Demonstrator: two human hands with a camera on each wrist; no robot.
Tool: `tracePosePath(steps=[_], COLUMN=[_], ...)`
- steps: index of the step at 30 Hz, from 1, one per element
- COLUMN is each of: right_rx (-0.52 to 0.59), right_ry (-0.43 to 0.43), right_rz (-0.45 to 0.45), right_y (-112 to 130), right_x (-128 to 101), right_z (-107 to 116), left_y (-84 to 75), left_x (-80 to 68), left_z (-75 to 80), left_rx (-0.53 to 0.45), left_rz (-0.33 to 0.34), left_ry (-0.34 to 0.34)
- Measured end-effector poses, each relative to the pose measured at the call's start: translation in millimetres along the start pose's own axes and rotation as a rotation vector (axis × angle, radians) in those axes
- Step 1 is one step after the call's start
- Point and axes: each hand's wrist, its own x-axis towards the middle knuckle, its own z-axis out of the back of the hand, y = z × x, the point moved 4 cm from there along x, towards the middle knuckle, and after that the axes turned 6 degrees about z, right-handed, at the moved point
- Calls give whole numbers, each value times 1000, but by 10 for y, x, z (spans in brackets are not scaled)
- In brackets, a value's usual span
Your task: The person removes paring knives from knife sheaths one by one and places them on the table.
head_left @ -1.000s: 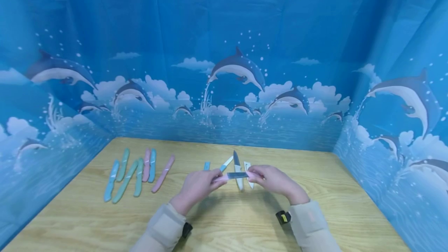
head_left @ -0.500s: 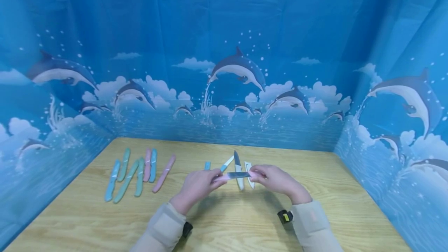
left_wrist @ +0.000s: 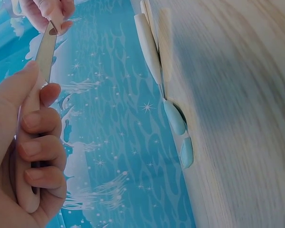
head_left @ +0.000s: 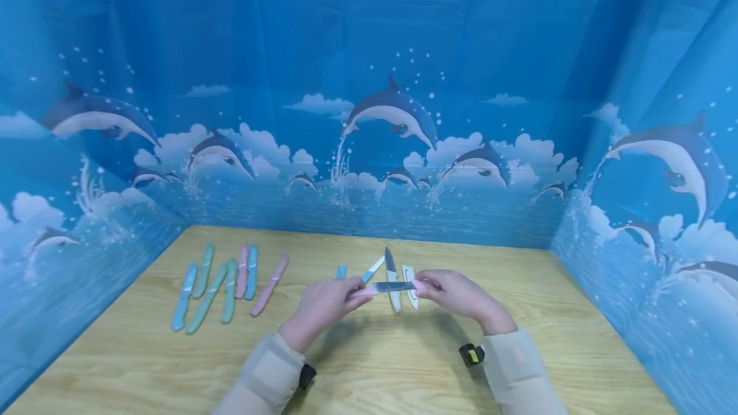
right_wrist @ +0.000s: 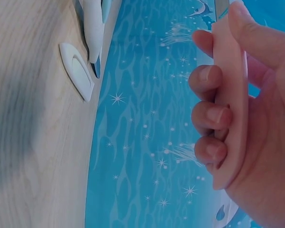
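Above the table my left hand [head_left: 325, 307] holds a knife by its pink handle [left_wrist: 29, 156], fingers wrapped round it. The knife's bare grey blade [head_left: 393, 287] points right, toward my right hand [head_left: 464, 298]. That hand grips a pink sheath [right_wrist: 230, 99], with its fingers curled along one side and the thumb near its mouth. In the right wrist view the blade's far end meets the sheath mouth; how deep the tip sits is hidden. Behind the hands lie a white-handled knife [head_left: 394, 293] with bare blade, a white sheath [head_left: 412, 293] and a small blue-handled knife [head_left: 373, 270].
A blue sheath [head_left: 341, 271] lies partly behind my left hand. Toward the left of the wooden table [head_left: 144, 364], several sheathed knives [head_left: 209, 298] in blue, green and pink lie roughly side by side. A blue dolphin-print curtain [head_left: 369, 210] encloses the back and sides.
My right hand has shifted slightly right with the pink sheath, and a little more blade shows between the hands. My left hand has stayed nearly still.
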Motion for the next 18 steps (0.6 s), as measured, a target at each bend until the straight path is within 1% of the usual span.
tracePosePath(steps=[7,18], right_rx=[13,42], right_ry=[-2,3], right_rz=[16,-69], right_y=[-17,-72], right_x=[-22,-34], right_z=[38,30], left_y=[-25,6], left_x=[-4,-3], left_z=[28,22], left_rx=[-3,-10], left_rz=[-2,10], left_ry=[-5,6])
